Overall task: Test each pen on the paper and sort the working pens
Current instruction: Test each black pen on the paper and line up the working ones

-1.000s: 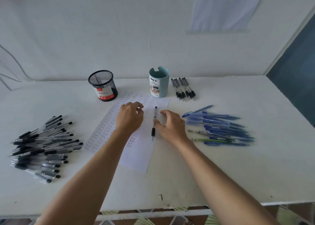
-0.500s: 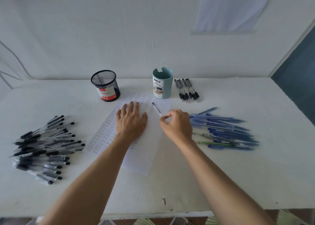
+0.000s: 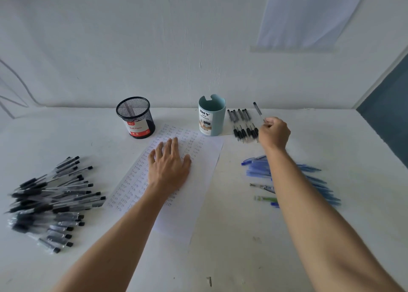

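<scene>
Near the middle of the white table (image 3: 231, 236), the left hand (image 3: 169, 168) lies flat, fingers (image 3: 170, 147) straight, on the white paper sheet (image 3: 205, 159) of test marks. Toward the far edge, the right hand (image 3: 273, 133) pinches a clear black-capped pen (image 3: 257, 110), long axis pointing away, just right of the parallel row of black pens (image 3: 242, 126).

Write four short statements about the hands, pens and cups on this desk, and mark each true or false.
1. The right hand pinches a black pen beside the small row of black pens. True.
2. The left hand grips a pen. False: it lies flat on the paper, holding nothing.
3. The mesh cup stands left of the teal cup. True.
4. The blue pens lie left of the paper. False: they lie right of it; the large black-pen pile lies left.
</scene>
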A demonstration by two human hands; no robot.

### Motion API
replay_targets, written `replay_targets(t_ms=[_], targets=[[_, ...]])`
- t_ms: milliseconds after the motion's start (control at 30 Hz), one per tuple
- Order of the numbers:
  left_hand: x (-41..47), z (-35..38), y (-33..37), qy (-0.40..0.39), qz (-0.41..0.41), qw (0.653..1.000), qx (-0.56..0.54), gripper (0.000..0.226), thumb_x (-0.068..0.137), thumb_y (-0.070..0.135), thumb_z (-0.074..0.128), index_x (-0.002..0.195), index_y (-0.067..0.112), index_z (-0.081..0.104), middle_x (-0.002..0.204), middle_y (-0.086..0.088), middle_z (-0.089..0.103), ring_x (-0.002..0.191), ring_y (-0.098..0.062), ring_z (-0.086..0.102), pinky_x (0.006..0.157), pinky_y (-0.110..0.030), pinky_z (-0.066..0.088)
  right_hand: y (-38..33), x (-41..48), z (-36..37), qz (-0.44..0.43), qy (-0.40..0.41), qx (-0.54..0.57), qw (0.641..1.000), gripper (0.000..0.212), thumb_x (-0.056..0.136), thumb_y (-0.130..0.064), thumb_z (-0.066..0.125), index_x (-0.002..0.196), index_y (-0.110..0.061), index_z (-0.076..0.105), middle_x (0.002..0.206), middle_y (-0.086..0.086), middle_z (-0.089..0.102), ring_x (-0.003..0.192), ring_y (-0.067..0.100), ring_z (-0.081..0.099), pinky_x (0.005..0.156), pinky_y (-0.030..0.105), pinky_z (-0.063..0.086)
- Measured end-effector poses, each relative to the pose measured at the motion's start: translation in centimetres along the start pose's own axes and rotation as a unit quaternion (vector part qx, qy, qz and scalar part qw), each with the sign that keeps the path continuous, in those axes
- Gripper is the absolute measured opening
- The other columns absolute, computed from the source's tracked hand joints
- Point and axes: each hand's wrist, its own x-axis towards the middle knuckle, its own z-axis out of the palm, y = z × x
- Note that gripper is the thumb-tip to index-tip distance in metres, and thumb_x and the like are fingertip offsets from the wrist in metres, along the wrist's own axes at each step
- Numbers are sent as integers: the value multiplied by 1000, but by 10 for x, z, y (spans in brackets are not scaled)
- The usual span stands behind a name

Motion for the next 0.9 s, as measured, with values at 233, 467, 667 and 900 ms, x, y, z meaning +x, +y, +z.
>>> replay_targets(t_ms=[233, 467, 667, 900], targets=[[2, 1, 0, 5, 2, 1000, 12, 71, 100, 52, 30, 160, 17, 11, 165, -4, 20, 153, -24, 11, 123, -44, 8, 2, 22, 11, 5, -52, -70, 996, 33, 86, 12, 47, 116, 15, 60, 115, 29, 66, 112, 41, 60, 97, 45, 48], [2, -1, 0, 1, 4, 1000, 13, 72, 100, 52, 31, 160, 20, 8, 166, -3, 18, 153, -24, 10, 123, -45, 7, 5, 18, 22, -18, -121, -105, 987, 15, 78, -22, 47, 80, -9, 54, 82, 16, 59, 97, 38, 55, 71, 35, 39], [2, -1, 0, -5, 4, 1000, 16, 70, 101, 53, 30, 159, 20, 13, 166, -2, 17, 153, -24, 9, 123, -45, 6, 0, 7, 20, 6, -145, -93, 985, 50, 85, -22, 52, 134, -13, 55, 124, 18, 60, 119, 36, 52, 97, 37, 45], [1, -3, 0, -10, 8, 1000, 11, 67, 101, 53, 30, 158, 20, 20, 166, -2, 17, 153, -24, 9, 124, -46, 6, -10, -29, 19, -61, -101, -105, 987, 44, 87, -17, 57, 131, -11, 58, 126, 12, 62, 128, 32, 44, 100, 39, 37]])
